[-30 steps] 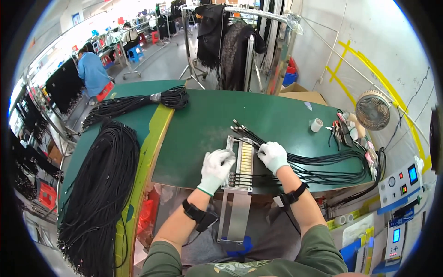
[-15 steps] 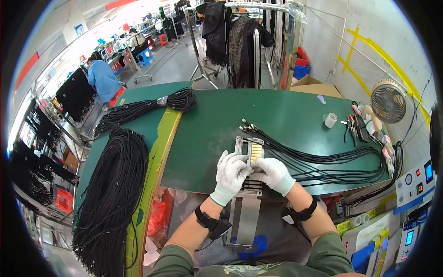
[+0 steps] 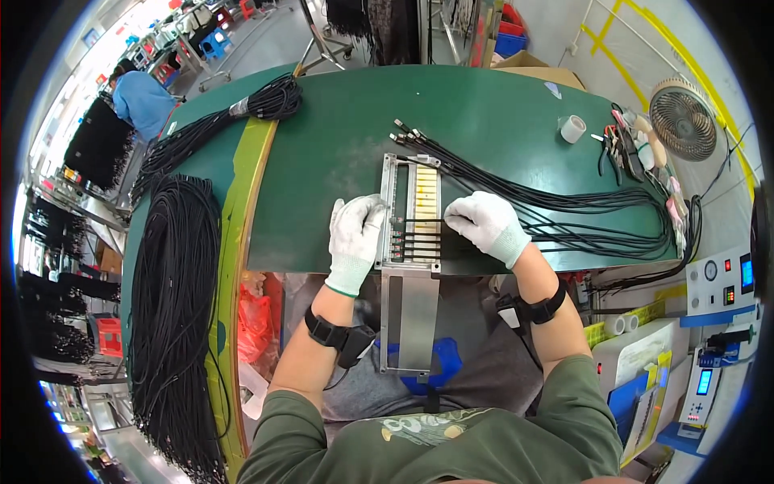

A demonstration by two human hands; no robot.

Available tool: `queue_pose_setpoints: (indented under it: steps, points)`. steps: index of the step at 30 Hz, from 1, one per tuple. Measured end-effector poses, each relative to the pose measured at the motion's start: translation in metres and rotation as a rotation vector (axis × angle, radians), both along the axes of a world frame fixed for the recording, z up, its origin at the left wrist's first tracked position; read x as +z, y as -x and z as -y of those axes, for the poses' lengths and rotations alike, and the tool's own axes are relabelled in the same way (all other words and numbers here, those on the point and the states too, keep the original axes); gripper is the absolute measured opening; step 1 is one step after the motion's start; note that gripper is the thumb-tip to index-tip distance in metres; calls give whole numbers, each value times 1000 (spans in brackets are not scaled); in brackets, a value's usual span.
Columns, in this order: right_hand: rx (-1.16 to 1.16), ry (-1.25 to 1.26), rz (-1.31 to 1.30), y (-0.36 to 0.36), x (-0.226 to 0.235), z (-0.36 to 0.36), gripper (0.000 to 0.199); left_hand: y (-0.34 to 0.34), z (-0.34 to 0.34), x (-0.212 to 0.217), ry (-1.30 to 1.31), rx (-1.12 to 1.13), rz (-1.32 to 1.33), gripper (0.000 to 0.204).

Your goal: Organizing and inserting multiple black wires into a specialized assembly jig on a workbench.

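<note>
A long metal fixture (image 3: 389, 181) lies across the table's front edge, with a yellow-marked strip (image 3: 426, 189) along it. Several short black cable ends (image 3: 419, 244) sit side by side in its near slots. My gloved right hand (image 3: 488, 224), just right of the fixture, pinches a black cable (image 3: 427, 220) that runs across the slots. At the fixture's left edge is my gloved left hand (image 3: 355, 234), its fingers curled together; what is between the fingertips, if anything, is hidden. A bunch of black cables (image 3: 516, 189) with metal-tipped ends stretches from behind the fixture to the right.
Thick black cable bundles (image 3: 173, 282) lie left of a yellow-green board edge (image 3: 242, 185). Far right on the green table (image 3: 339, 121) are a tape roll (image 3: 572, 129), pliers (image 3: 606, 157) and a fan (image 3: 682, 119). Beyond, a person in blue (image 3: 143, 101) sits.
My hands, close together over the fixture before, are now apart on either side of it. More of its slots and cable ends show. The whole view has tilted downward.
</note>
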State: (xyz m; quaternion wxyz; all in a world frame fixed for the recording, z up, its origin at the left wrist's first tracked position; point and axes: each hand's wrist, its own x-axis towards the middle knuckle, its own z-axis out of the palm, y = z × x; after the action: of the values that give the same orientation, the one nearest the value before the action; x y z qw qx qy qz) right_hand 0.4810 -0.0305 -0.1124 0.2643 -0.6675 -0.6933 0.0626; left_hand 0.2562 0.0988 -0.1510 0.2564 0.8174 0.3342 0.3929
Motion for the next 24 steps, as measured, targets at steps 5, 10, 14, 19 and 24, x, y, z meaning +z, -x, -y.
queue_pose_setpoints:
  steps: [5,10,14,19,24]
  points:
    - [24,16,37,0,-1,1,13,1,3,-4,-6,10,-29,14]
    - [35,-27,69,-2,-6,-1,13,5,2,-5,-17,-14,-1,15]
    - [43,-23,80,-1,-4,-4,12,5,3,-1,27,-31,-7,20]
    - [3,28,89,7,2,-6,11,-3,16,14,-79,-146,-37,23]
    - [-92,-13,80,1,3,-12,12,-10,27,21,-357,-238,-309,29]
